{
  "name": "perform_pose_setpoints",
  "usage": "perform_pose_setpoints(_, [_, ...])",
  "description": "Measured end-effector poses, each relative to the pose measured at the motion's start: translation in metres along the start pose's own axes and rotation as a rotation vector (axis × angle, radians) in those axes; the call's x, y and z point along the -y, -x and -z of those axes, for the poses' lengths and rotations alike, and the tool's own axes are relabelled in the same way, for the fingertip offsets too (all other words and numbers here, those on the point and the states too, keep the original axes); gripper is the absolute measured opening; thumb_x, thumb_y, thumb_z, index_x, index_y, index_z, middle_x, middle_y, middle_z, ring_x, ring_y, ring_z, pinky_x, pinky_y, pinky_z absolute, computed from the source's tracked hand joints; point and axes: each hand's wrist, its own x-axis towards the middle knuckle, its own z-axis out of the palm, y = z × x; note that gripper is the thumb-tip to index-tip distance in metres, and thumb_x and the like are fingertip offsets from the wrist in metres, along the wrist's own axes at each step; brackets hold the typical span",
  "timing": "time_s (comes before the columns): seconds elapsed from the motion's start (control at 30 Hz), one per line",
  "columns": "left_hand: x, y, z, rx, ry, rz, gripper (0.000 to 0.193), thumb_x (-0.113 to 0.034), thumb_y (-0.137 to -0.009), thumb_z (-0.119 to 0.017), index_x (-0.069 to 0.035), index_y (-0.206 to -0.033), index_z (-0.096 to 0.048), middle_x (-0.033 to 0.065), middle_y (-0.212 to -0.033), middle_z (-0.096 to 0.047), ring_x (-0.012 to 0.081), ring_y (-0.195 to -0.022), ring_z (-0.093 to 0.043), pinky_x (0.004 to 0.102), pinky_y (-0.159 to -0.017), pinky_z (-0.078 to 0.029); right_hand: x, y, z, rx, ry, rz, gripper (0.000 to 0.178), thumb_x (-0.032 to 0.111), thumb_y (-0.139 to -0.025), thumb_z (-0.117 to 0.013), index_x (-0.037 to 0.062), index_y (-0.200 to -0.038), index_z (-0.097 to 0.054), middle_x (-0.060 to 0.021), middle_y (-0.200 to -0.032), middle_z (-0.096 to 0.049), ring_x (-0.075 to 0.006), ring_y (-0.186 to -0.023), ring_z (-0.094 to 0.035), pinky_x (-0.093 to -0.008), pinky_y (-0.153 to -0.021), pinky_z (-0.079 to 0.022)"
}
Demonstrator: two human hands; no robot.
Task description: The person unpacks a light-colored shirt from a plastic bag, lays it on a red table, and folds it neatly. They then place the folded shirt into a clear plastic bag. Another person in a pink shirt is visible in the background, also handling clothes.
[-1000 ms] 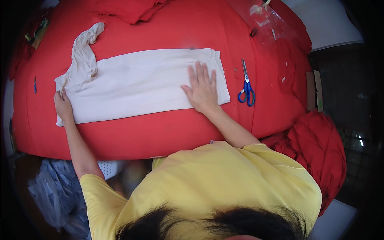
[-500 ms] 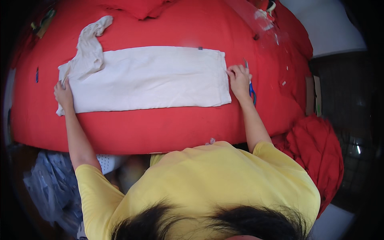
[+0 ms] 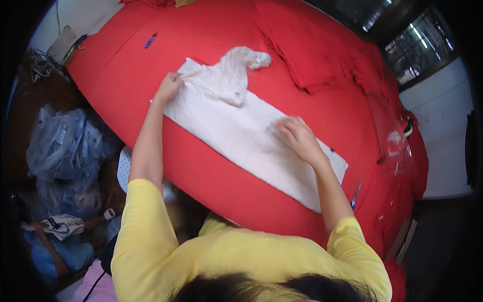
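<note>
Plastic bags (image 3: 65, 146), contents unclear, lie heaped; left hand (image 3: 168, 89) pinches white cloth (image 3: 231, 131), grip of right hand (image 3: 301, 138) uncertain.

yellow top (image 3: 241, 254), short loose sleeves (image 3: 143, 216), bare forearms (image 3: 149, 146), bare hands (image 3: 300, 140), dark hair (image 3: 214, 289)

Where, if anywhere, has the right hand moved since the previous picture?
Yes: the right hand moved away from the blue-handled metal scissors, toward the middle of the folded white cloth.

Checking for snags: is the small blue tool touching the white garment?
Apart: the head view shows red cloth between the blue tool and the white garment.
</note>
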Motion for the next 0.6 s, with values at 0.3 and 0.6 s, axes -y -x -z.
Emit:
perform_pose_setpoints(0.3, [-0.032,0.007,-0.036,-0.331,-0.209,-0.479,0.015,-0.007,-0.075,-0.061,-0.01,-0.088,-0.068,0.0046,-0.112,-0.062,0.0254,-0.108,-0.053,0.0421,-0.092,-0.038,-0.106,-0.275,-0.062,0.139,0.169,-0.129,0.065,0.015,-0.08,-0.059,0.0139,-0.141,-0.038,-0.0201,-0.131,-0.049,-0.0333,-0.119,-0.048,-0.0442,-0.1,-0.039])
perform_pose_setpoints(0.6, [-0.039,0.015,-0.007,0.055,-0.022,-0.178,0.034,-0.014,-0.078,-0.058,-0.008,-0.111,-0.061,0.0089,-0.113,-0.059,0.0269,-0.111,-0.049,0.0375,-0.099,-0.035,-0.14,-0.262,-0.046,0.113,-0.536,-0.331,0.034,0.009,-0.073,-0.068,-0.0021,-0.104,-0.057,-0.0135,-0.104,-0.059,-0.0261,-0.097,-0.057,-0.0354,-0.086,-0.045])
